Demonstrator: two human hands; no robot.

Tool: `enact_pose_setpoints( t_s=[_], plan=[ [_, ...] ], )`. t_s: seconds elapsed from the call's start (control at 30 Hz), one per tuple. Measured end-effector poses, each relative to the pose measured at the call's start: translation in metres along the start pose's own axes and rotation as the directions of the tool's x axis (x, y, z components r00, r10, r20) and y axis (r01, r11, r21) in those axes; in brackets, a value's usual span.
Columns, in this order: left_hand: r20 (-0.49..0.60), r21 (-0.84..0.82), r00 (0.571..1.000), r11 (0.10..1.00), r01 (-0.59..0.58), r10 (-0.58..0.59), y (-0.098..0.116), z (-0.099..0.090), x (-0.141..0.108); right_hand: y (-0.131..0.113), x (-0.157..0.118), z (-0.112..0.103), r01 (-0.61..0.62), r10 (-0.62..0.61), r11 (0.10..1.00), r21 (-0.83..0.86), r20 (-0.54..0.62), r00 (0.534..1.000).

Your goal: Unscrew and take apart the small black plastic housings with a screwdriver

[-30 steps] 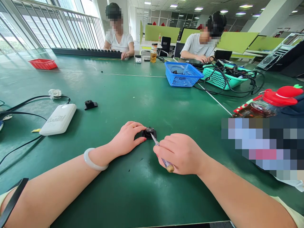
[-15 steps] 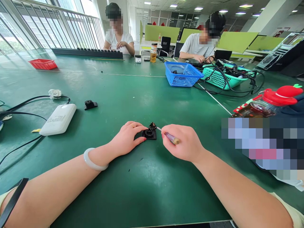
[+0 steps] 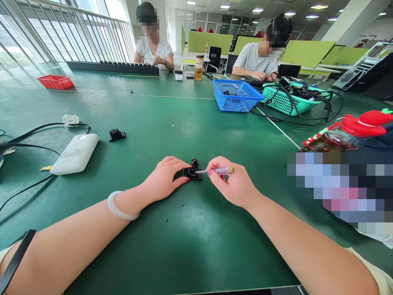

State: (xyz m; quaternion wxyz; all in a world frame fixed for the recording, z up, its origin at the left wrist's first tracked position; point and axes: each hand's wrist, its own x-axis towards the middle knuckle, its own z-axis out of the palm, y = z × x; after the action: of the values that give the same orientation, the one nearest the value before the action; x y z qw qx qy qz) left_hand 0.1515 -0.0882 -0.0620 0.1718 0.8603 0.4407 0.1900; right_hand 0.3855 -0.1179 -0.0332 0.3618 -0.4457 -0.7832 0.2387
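A small black square part (image 3: 192, 176) with a raised middle lies on the green table (image 3: 184, 246). My left hand (image 3: 166, 178) grips its left side between thumb and fingers, holding it against the tabletop. In my right hand (image 3: 231, 182) is a screwdriver (image 3: 222, 170) with a clear purplish handle, pinched by thumb and fingers. Its metal shaft points left, and the tip is over or on the middle of the black part; contact cannot be made out. At the part's far edge stands a small dark and coppery piece (image 3: 194, 162).
Another small black part (image 3: 116, 135) lies to the left, beyond a white power bank (image 3: 75, 154) with black cables. Farther off are a red tray (image 3: 55, 82), a blue basket (image 3: 238, 98) and a green basket (image 3: 281, 100) of cables. Two people sit across the table.
The screwdriver's tip has moved from the right of the coppery piece, left and nearer to me, over the part's middle. Its handle now lies flatter. My left hand has stayed put.
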Motion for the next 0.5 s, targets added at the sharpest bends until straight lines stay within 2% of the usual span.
enact_pose_setpoints(
  t_s=[0.07,0.13,0.33,0.4,0.5],
  plan=[
    [0.007,0.000,1.000,1.000,0.009,-0.009,0.0003,-0.0004,0.0003,0.0004,0.0015,0.0015,-0.048,0.048,0.999,0.004,0.019,0.999],
    [0.010,-0.002,1.000,1.000,0.009,-0.009,0.0005,-0.0006,0.0005,0.0006,0.0022,0.0018,-0.058,0.058,0.998,0.022,-0.022,0.998],
    [0.004,-0.014,1.000,1.000,0.000,0.000,0.0007,-0.0011,0.0005,-0.0009,0.0006,-0.0025,0.035,-0.002,0.993,0.110,-0.292,0.956],
    [0.008,-0.012,1.000,1.000,0.003,-0.003,0.0006,-0.0012,0.0005,-0.0012,-0.0001,-0.0027,0.048,-0.015,0.994,0.097,-0.317,0.948],
    [0.000,-0.013,1.000,1.000,-0.004,0.004,0.0005,-0.0010,0.0005,0.0001,0.0001,-0.0003,0.051,-0.034,0.997,0.051,-0.295,0.955]
  ],
)
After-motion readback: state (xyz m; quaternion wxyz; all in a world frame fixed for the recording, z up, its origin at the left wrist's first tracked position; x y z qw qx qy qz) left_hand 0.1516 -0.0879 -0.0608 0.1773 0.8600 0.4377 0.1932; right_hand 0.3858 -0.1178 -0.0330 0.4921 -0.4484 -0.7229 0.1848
